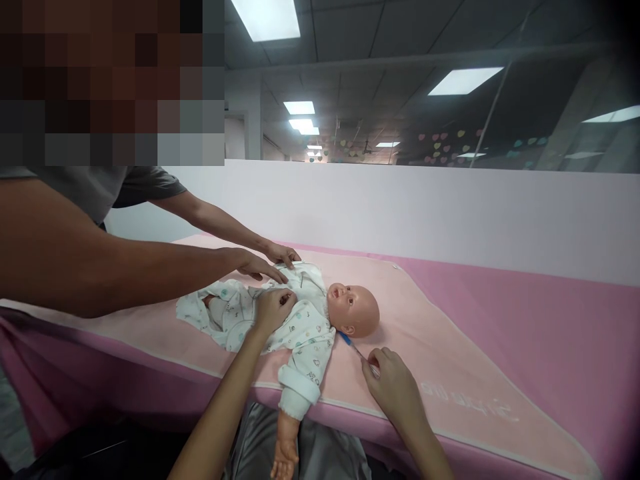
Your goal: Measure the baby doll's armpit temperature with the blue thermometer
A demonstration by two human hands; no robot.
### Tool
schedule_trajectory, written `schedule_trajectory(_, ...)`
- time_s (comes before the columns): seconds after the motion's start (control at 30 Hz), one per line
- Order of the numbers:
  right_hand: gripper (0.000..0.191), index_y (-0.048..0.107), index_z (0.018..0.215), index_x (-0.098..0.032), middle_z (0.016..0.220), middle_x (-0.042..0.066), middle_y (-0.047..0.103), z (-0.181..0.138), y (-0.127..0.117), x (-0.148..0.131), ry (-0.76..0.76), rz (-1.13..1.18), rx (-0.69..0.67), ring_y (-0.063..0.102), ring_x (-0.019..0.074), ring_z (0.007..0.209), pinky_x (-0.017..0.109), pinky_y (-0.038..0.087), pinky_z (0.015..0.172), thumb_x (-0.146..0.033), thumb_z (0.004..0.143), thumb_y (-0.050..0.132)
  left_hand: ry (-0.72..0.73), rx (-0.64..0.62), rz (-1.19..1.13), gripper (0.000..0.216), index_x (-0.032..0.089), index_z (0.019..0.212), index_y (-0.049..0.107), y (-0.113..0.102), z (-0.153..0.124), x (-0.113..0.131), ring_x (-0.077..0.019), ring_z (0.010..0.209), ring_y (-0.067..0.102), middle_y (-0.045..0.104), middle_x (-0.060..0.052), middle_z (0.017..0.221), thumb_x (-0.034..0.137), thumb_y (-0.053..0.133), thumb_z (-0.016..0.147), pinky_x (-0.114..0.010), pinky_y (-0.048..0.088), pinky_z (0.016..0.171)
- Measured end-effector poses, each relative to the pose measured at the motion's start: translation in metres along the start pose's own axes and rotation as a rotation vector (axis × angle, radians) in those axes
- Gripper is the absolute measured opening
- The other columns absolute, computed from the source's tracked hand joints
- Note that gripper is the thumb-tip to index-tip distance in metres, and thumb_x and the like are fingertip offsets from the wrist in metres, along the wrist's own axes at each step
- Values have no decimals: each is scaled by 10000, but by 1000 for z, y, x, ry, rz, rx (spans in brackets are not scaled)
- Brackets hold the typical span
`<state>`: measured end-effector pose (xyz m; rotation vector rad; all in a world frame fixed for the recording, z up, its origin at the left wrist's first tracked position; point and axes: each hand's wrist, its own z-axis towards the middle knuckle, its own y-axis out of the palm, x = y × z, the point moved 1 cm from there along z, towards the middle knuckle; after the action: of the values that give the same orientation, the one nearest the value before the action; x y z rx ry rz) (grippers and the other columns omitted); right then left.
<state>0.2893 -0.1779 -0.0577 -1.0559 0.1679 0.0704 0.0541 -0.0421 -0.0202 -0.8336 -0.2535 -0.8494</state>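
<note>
A bald baby doll [363, 312] lies on its back, its head toward the right. It wears a white printed shirt [307, 333], and its near arm hangs over the table edge. My left hand [273, 310] rests on the doll's chest with curled fingers closed at the shirt front; the fabric between them is mostly hidden. Beside the doll's head, my right hand [393, 383] pinches a thin stick with a blue end [345, 338]. That blue end lies by the doll's neck; I cannot tell what the stick is.
A co-worker's two hands [283, 255] reach in from the left and touch the far side of the doll's shirt. Under the doll lies a light pink mat [425, 333] on a darker pink cloth [500, 300]. A white partition [425, 213] stands behind.
</note>
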Motion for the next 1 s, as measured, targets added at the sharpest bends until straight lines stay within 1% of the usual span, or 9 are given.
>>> schedule_trajectory(0.23,215,499,656,-172,715,50,559,0,3,2,0,-4,11,523,181,729,268,344,646,-267,836,427,-11,-17,-9,245,165,672,643,0,0,-1,-83,580,514,643,0,647,273,463,798,-188,296,568)
schedule_trajectory(0.6,220,496,640,-175,701,48,559,0,3,2,-28,-10,35,523,179,720,267,349,644,-267,833,448,-3,-7,-21,225,184,712,671,2,1,-2,-97,614,536,664,-2,680,266,476,790,-194,341,609)
schedule_trajectory(0.8,227,491,633,-175,698,49,558,1,3,2,-43,-8,37,524,180,713,271,354,646,-262,836,439,-8,-4,-18,223,193,723,677,2,0,-3,-96,615,541,668,-2,685,282,485,794,-195,335,598)
schedule_trajectory(1.0,230,490,630,-179,687,46,557,0,4,3,-61,-8,72,522,174,699,265,348,629,-264,834,428,-38,-24,-46,204,193,726,676,3,0,-2,-86,599,542,669,6,685,282,503,787,-188,326,577)
